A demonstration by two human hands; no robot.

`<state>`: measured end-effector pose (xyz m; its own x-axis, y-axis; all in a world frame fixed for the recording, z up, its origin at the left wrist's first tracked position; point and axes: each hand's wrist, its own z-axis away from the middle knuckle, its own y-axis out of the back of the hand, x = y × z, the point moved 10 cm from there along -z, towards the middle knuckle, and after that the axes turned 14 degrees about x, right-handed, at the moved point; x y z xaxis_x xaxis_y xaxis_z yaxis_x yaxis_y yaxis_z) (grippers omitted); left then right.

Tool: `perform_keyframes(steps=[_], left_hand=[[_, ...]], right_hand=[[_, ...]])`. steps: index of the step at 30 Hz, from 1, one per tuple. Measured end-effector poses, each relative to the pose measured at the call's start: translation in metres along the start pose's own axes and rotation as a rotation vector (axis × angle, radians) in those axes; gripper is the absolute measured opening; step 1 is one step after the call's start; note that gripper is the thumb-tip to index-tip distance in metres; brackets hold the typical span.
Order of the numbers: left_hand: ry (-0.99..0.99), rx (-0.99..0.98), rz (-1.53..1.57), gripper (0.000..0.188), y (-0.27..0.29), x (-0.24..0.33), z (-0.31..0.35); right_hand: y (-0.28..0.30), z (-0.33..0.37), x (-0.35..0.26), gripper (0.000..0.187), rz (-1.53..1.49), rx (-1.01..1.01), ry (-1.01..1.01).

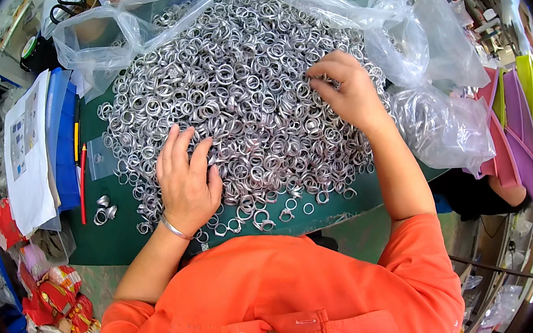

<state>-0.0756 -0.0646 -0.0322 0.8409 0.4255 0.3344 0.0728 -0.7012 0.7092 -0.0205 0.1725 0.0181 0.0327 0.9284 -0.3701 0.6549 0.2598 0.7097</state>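
A broad heap of silver metal rings (pixel 245 96) covers the green tabletop in front of me. My left hand (pixel 186 179) lies on the heap's near left side, fingers spread and pointing away from me, rings under and around them. It holds nothing that I can see. Farther off, over the right part of the heap, is my right hand (pixel 351 94). Its thumb and index finger come close together in a pinch; what is between the tips, if anything, is too small to make out. Several loose rings (pixel 263 219) lie along the table's near edge.
Clear plastic bags (pixel 445 120) border the heap at right and back. On the left stand a blue bin (pixel 66 150) with papers, a red pencil (pixel 84 184) and a small group of rings (pixel 104 211). Pink and purple dividers (pixel 504 146) stand at right, near another person's arm (pixel 508 191).
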Motion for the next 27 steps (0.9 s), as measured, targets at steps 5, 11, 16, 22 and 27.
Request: perform_keyframes(steps=[5,11,16,22,27], left_hand=[[0.003,-0.009,0.011,0.04,0.001,0.0,0.0],[-0.005,0.001,0.016,0.041,0.0,-0.001,0.001],[-0.01,0.0,0.013,0.04,0.0,-0.001,0.001],[-0.018,0.005,0.017,0.04,0.002,0.003,-0.001],[-0.013,0.008,-0.002,0.04,0.001,0.0,0.0]], right_hand=[[-0.011,0.004,-0.004,0.014,0.004,-0.039,0.013],[-0.02,0.024,0.034,0.008,-0.819,-0.059,-0.837],[0.037,0.011,0.052,0.013,-0.649,0.289,-0.555],[0.146,-0.012,0.11,0.022,0.47,0.714,-0.092],[0.058,-0.015,0.071,0.014,-0.005,0.28,-0.216]])
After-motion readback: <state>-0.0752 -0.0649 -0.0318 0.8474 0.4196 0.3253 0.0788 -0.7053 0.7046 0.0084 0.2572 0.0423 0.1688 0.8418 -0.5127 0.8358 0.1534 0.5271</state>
